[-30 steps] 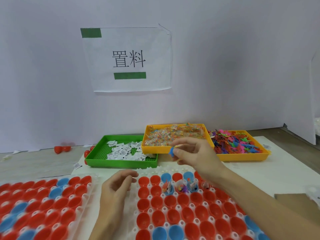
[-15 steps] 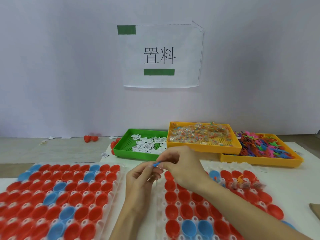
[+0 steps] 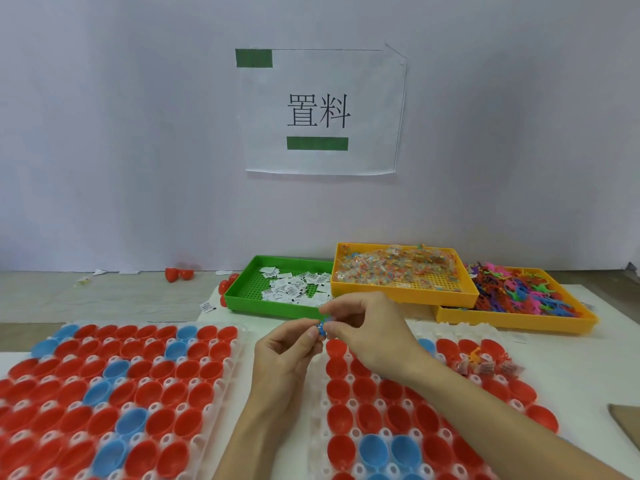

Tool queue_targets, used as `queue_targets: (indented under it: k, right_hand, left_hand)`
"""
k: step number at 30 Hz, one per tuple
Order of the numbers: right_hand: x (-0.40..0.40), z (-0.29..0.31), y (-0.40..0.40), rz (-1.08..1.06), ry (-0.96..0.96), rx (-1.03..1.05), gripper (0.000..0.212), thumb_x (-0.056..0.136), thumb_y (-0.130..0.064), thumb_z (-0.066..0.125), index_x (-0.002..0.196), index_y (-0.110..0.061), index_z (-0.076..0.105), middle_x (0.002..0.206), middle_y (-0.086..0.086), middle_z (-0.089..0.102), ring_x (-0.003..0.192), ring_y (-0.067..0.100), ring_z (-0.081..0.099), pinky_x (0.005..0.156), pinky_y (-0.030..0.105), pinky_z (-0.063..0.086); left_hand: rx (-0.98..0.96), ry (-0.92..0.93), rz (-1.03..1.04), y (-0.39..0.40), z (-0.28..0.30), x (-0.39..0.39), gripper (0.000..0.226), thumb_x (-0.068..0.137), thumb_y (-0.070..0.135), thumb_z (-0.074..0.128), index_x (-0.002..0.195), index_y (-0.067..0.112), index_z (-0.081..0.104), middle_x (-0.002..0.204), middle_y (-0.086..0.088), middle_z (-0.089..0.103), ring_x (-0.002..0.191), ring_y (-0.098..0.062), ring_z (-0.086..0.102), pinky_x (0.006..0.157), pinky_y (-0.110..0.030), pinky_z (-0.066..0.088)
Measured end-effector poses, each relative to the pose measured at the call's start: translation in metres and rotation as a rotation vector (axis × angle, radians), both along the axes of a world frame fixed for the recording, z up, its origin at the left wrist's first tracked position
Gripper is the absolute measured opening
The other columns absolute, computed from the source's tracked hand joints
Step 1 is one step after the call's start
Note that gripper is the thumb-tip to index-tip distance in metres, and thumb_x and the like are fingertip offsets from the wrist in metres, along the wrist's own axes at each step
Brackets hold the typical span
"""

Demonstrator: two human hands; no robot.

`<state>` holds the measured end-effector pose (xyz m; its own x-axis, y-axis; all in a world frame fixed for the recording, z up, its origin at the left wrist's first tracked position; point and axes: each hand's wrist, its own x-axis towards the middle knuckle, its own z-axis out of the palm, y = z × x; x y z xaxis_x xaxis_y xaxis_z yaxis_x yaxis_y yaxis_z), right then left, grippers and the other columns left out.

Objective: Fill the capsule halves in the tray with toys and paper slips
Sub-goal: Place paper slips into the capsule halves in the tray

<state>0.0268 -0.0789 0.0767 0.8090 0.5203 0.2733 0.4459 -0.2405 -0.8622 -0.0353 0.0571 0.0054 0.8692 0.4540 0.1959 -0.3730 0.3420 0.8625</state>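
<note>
Both hands raised together, left [image 3: 289, 348] and right [image 3: 367, 329] fingertips pinching.

Tabletop [image 3: 104, 303] with white sheet [image 3: 588, 348] over right part. On it: two capsule trays, left [image 3: 114, 393] and right [image 3: 408, 420]; green bin [image 3: 242, 299] of slips, yellow bin [image 3: 401, 296] overlapping a second yellow bin [image 3: 516, 320]. Loose red capsules [image 3: 178, 274] near wall, stray slip [image 3: 207, 307], cardboard [image 3: 627, 424] at right edge.

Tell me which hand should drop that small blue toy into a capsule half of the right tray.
Right. Both hands pinch the blue toy, but the right hand already hangs over the right tray; the left hand sits between the trays.
</note>
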Motion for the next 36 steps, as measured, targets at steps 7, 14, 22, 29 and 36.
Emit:
queue_targets:
  k: [7, 14, 22, 29, 36]
  right_hand:
    - [0.020, 0.020, -0.027, 0.014, -0.145, -0.232, 0.011, 0.084, -0.006, 0.077, 0.089, -0.015, 0.081, 0.077, -0.012, 0.072, 0.072, -0.005, 0.065, 0.065, 0.008, 0.049]
    - [0.026, 0.014, -0.041, 0.168, -0.196, -0.503, 0.012, 0.084, -0.008, 0.077, 0.088, -0.020, 0.079, 0.077, -0.012, 0.071, 0.071, -0.007, 0.064, 0.060, 0.008, 0.046]
    - [0.026, 0.008, -0.035, 0.237, -0.215, -0.586, 0.010, 0.087, -0.010, 0.073, 0.087, -0.016, 0.080, 0.082, -0.005, 0.077, 0.070, -0.002, 0.068, 0.064, 0.013, 0.055]
    - [0.028, 0.014, -0.032, 0.267, -0.199, -0.654, 0.013, 0.088, -0.008, 0.071, 0.088, -0.016, 0.081, 0.082, -0.004, 0.077, 0.068, -0.002, 0.068, 0.065, 0.013, 0.054]
    - [0.027, 0.011, -0.027, 0.229, -0.256, -0.649, 0.011, 0.090, -0.018, 0.071, 0.097, -0.020, 0.079, 0.087, -0.011, 0.075, 0.062, -0.009, 0.059, 0.060, 0.010, 0.047]
  left_hand:
    - [0.033, 0.087, 0.122, 0.001, 0.004, 0.000, 0.014, 0.071, 0.018, 0.076, 0.084, 0.014, 0.079, 0.091, -0.018, 0.074, 0.084, -0.023, 0.071, 0.069, -0.027, 0.056]
    - [0.068, 0.163, 0.193, 0.000, 0.001, 0.001, 0.018, 0.089, 0.006, 0.066, 0.079, 0.015, 0.078, 0.084, -0.011, 0.073, 0.081, -0.017, 0.068, 0.068, -0.029, 0.052]
    - [0.062, 0.181, 0.194, 0.000, 0.000, 0.002, 0.020, 0.090, 0.008, 0.064, 0.078, 0.015, 0.077, 0.082, -0.010, 0.072, 0.078, -0.018, 0.067, 0.068, -0.029, 0.050]
    - [0.041, 0.178, 0.192, 0.000, 0.001, 0.002, 0.022, 0.091, 0.008, 0.062, 0.078, 0.014, 0.077, 0.082, -0.011, 0.072, 0.076, -0.018, 0.067, 0.068, -0.029, 0.050]
    - [0.041, 0.174, 0.193, 0.000, 0.002, 0.002, 0.024, 0.092, 0.008, 0.060, 0.076, 0.015, 0.077, 0.080, -0.011, 0.071, 0.072, -0.019, 0.064, 0.067, -0.030, 0.049]
